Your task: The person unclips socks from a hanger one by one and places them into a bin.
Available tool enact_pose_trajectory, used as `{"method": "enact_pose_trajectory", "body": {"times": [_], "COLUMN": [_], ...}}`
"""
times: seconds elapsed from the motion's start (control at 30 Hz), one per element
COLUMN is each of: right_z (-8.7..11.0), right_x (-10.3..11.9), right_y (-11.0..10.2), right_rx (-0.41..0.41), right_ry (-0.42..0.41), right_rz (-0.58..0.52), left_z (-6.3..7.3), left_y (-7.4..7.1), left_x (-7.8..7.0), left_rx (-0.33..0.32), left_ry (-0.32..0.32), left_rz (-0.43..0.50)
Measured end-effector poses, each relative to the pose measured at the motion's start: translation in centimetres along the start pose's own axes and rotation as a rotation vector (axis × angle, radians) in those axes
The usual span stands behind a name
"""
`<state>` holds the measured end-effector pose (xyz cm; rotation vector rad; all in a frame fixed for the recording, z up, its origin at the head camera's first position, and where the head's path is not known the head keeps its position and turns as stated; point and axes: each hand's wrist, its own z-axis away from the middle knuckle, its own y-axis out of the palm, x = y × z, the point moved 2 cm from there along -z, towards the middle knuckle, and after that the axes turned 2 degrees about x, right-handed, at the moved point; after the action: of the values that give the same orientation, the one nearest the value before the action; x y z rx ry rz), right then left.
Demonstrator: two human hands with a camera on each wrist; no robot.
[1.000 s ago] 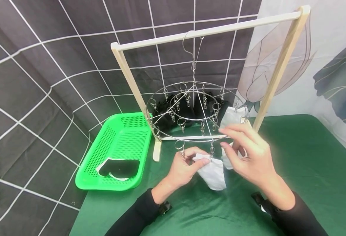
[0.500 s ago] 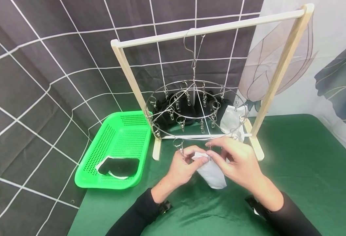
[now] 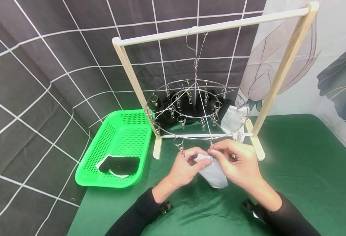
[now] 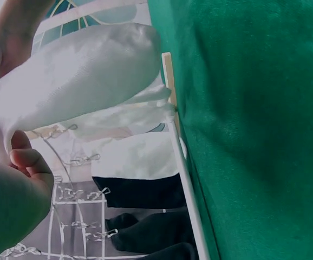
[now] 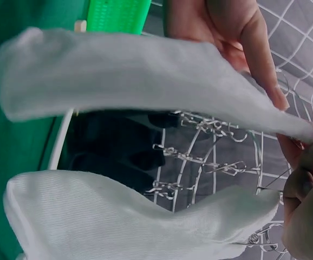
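Note:
A white sock (image 3: 214, 175) hangs beneath the front rim of a round metal clip hanger (image 3: 187, 117). My left hand (image 3: 184, 170) pinches the sock's upper edge between thumb and fingers. Right beside it, my right hand (image 3: 240, 164) pinches a small metal clip at that same edge; its fingertips cover most of the clip. In the right wrist view the sock (image 5: 118, 76) stretches sideways from both hands, its toe end loose. Another white sock (image 5: 91, 216) hangs from the hanger close by, and black socks (image 5: 108, 143) show behind.
A wooden rack (image 3: 214, 27) carries the hanger, with several bare clips around its rings. To the left, a green basket (image 3: 82, 173) holds black and white socks (image 3: 122, 165). Dark socks (image 3: 178, 109) hang at the back. Green cloth (image 3: 302, 170) covers the table.
My right hand has moved left and in from beside the hanger, and its fingers have closed on the clip at the sock's edge. My left hand keeps its hold on the sock.

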<state>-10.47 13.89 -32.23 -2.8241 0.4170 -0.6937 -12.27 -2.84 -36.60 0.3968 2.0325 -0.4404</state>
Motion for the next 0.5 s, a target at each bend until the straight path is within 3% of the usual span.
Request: {"method": "enact_pose_trajectory", "body": {"times": [0.2, 0.3, 0.4, 0.5], "right_z": [-0.3, -0.3, -0.1, 0.2], "right_x": [0.4, 0.3, 0.0, -0.3], "right_y": [0.0, 0.1, 0.2, 0.2], "right_rx": [-0.03, -0.028, -0.023, -0.02], "right_ry": [-0.014, -0.027, -0.029, -0.026], "right_rz": [-0.032, -0.032, -0.02, -0.013], "left_z": [1.5, 2.5, 3.5, 4.4], "left_y": [0.0, -0.5, -1.8, -4.3], "left_x": [-0.6, -1.6, -2.8, -3.5], "left_rx": [0.095, 0.122, 0.118, 0.066], "left_ry": [-0.057, -0.078, -0.068, -0.04], "left_rz": [-0.086, -0.071, -0.017, -0.003]}}
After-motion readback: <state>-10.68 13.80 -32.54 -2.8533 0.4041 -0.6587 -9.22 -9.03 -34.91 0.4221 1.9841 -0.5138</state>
